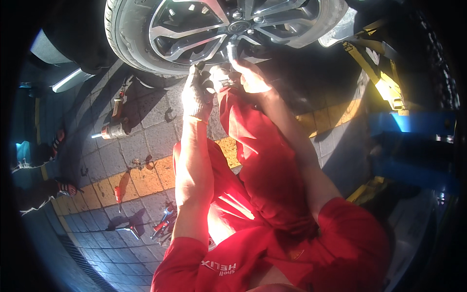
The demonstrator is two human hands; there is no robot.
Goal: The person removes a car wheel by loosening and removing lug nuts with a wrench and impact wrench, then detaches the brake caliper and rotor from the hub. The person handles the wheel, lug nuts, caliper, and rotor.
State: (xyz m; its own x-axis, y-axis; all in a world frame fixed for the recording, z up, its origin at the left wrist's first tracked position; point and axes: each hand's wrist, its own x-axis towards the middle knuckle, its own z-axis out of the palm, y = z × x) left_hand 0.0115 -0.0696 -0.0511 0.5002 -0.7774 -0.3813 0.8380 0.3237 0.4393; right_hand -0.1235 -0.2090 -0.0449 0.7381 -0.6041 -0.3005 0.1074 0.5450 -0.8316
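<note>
A car wheel with a silver-and-black multi-spoke rim (215, 44) and black tyre (127, 41) stands in front of me. My left hand (197, 97), in a pale knitted glove with dark fingertips, is at the tyre's lower edge. Its fingers are bent but apart, with no held thing visible. My bare right hand (253, 78) is closed around a short silver cylinder, which looks like a socket (232, 51), just below the hub and lug nuts (250, 31). Between both hands my shoe (221, 77) reaches up beneath the wheel, at the end of my red-trousered leg.
A power wrench (116, 129) lies on the paving at left. Nearer are a red-handled screwdriver (118, 194), a dark hand tool (130, 228) and several tools (165, 221). Another person's shoes (67, 188) show at far left. Right stand a yellow lift arm (382, 80) and blue lift parts (413, 124).
</note>
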